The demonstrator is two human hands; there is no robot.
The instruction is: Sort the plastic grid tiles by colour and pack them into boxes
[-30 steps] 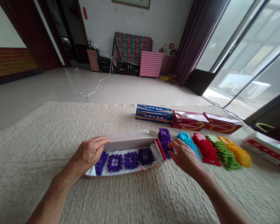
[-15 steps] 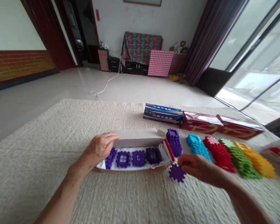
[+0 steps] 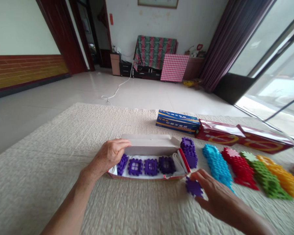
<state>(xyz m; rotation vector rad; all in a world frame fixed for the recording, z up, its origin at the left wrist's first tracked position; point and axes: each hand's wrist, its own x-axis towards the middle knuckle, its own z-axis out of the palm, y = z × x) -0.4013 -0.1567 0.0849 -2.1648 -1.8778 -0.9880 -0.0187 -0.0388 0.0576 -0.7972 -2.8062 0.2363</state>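
An open, long white-lined box point(image 3: 147, 150) lies on the mat, with its lid flap raised at the back. In it sit several purple interlocking tiles point(image 3: 151, 167) with window cut-outs, and a coiled white cord point(image 3: 177, 160) at the right end. My left hand point(image 3: 114, 153) is closed on the box's left end, its fingertips partly hidden. My right hand point(image 3: 208, 189) is right of the box, thumb and fingers spread at the right edge of a single purple tile point(image 3: 193, 187) on the mat. Its grip on that tile does not show.
Right of the box stand a purple tile stack point(image 3: 188, 151) and rows of blue point(image 3: 217, 164), red point(image 3: 240, 168), green point(image 3: 266, 176) and yellow tiles point(image 3: 281, 174). Behind them are a blue box point(image 3: 177, 122) and two red boxes point(image 3: 219, 132). A white cord point(image 3: 117, 88) runs over the floor.
My right hand has gone from bent-in fingers above the single purple tile to spread fingers at its right edge. My left hand stays at the box. The whole view has shifted slightly.
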